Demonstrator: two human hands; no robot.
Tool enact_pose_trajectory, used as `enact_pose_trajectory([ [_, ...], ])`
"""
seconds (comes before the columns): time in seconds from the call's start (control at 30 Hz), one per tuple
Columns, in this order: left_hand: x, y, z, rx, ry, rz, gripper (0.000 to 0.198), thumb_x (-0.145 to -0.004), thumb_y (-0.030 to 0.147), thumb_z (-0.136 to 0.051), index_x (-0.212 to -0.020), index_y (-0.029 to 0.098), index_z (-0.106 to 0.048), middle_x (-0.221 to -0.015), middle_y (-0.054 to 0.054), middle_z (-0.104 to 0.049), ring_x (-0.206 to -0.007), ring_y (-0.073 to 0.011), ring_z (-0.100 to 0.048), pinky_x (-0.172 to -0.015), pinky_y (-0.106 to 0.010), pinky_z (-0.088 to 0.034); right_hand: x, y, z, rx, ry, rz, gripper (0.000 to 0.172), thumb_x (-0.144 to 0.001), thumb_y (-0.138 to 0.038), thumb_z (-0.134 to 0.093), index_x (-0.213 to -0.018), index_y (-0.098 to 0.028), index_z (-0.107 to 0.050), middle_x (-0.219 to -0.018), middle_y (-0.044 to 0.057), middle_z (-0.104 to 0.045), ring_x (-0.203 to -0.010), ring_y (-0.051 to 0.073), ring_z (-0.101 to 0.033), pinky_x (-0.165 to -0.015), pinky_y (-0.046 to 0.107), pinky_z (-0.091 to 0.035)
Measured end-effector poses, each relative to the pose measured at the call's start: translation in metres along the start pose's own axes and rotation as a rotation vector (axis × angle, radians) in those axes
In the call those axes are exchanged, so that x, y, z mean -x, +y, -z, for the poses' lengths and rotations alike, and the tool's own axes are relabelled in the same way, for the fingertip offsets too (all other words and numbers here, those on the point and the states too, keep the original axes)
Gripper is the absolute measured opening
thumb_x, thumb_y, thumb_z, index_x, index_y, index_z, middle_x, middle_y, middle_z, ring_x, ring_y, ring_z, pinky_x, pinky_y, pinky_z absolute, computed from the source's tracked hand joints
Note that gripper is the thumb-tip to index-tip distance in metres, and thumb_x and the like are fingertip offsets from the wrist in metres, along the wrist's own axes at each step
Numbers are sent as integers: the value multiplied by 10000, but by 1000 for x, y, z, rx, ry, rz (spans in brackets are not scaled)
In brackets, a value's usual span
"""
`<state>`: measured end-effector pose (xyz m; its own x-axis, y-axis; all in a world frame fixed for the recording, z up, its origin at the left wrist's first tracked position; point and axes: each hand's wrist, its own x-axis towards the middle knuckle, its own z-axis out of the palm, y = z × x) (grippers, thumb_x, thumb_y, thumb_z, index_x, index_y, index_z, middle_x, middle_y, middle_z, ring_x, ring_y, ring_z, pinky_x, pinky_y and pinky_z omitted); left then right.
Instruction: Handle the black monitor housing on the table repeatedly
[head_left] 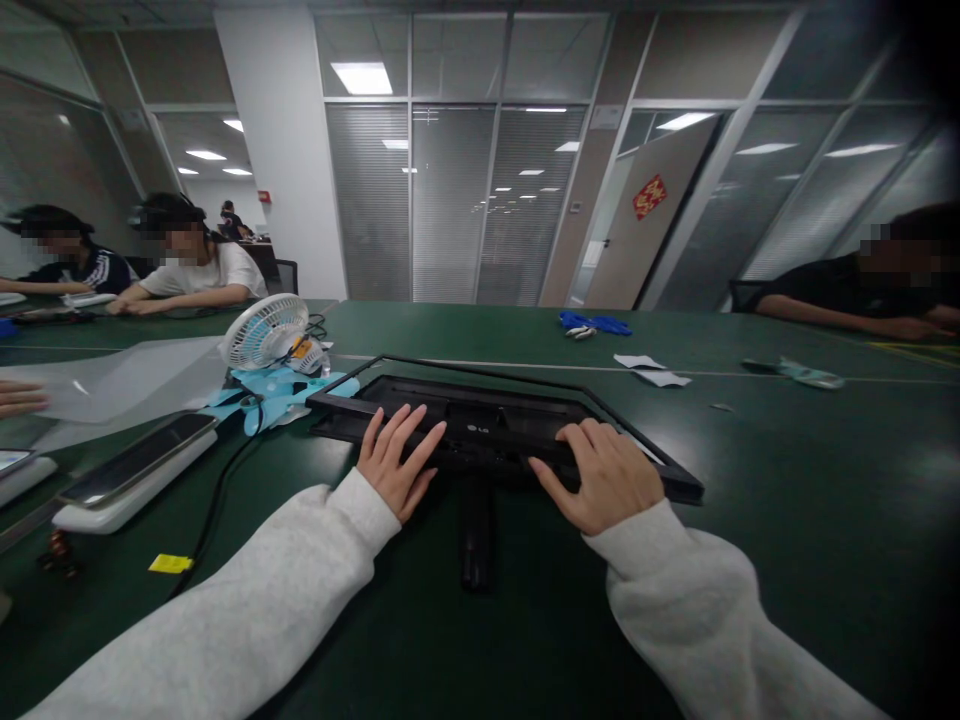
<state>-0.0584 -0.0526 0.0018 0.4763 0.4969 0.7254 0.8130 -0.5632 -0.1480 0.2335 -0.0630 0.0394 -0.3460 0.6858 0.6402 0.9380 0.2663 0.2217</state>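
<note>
A thin black frame with an LG logo [600, 400] rests over a black monitor housing [405, 393] on the green table. Toward me from it juts a black stand piece [475, 545]. My left hand [397, 462] lies with spread fingers on the left part of the frame's near bar. On the right part of that bar, my right hand [604, 475] has its fingers curled over the edge, thumb below, gripping it. Parts of the bar are hidden under both hands.
Left of the frame are a white fan [266, 332], blue pieces [281, 395], a black cable [217, 495], a phone on a white box [142, 460] and a plastic sheet [142, 385]. Blue gloves [596, 322] and white papers [652, 370] lie beyond. People sit at both sides.
</note>
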Motion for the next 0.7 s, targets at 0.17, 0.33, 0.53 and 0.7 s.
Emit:
enact_pose_trajectory([
  [0.17,3,-1,-6,14,97,-5,515,-878,268,-522,-1376,255,-389,-1413,-133,-341,-1325,-320,-287,-1094,-583,-171,1,-2,4,14,14,24,410,-814,-556,-454,-827,-157,-550,-775,78,-493,-737,198,-433,-649,326,-291],
  [0.33,3,-2,-9,20,102,-7,494,-873,261,-525,-1355,263,-416,-1363,-122,-399,-1298,-308,-330,-1095,-580,-166,2,-2,5,14,45,43,404,-803,-546,-466,-802,-155,-565,-733,74,-494,-704,187,-426,-626,314,-284],
  [0.53,1,1,-6,13,13,18,483,-893,282,-485,-1367,230,-412,-1302,-118,-461,-1275,-286,-357,-1110,-553,-136,5,-2,2,2,23,37,376,-821,-520,-459,-797,-162,-569,-737,70,-501,-712,187,-437,-633,316,-296],
  [0.7,2,1,-5,-13,-19,42,487,-898,298,-477,-1377,239,-406,-1303,-120,-454,-1276,-293,-351,-1111,-558,-121,5,0,0,35,44,30,381,-829,-518,-454,-843,-159,-581,-788,85,-514,-755,203,-443,-653,323,-299],
])
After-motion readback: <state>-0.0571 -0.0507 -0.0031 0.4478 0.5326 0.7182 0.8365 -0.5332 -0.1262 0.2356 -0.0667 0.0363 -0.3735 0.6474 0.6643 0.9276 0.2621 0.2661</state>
